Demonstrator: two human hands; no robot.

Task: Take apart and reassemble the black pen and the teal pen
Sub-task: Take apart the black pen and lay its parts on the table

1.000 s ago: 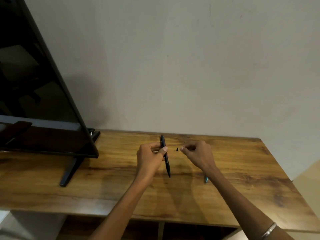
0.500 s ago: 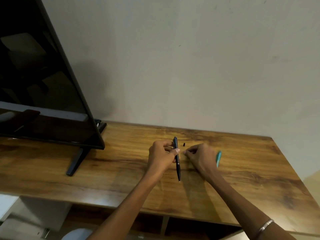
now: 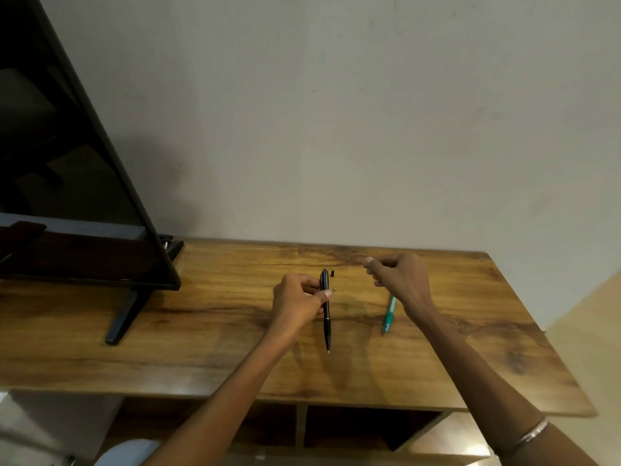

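My left hand (image 3: 297, 306) pinches the black pen (image 3: 326, 317) near its upper end; the pen points toward me with its tip just above the wooden table (image 3: 208, 331). A small black part (image 3: 332, 273) lies on the table just beyond the pen's top, and a tiny pale piece (image 3: 335, 289) lies right beside the pen. My right hand (image 3: 400, 282) is raised to the right with curled fingers; whether they pinch something small I cannot tell. The teal pen (image 3: 388, 314) lies on the table, partly under my right wrist.
A large black screen (image 3: 77, 196) on a stand (image 3: 126, 314) fills the left of the table. A plain wall rises behind. The table's right edge (image 3: 537, 331) is near my right arm. Open shelf compartments (image 3: 353, 428) sit below the front edge.
My right hand has drawn away from the black pen toward the right and lifted, uncovering the teal pen. The left hand keeps its hold on the black pen. The camera view has shifted.
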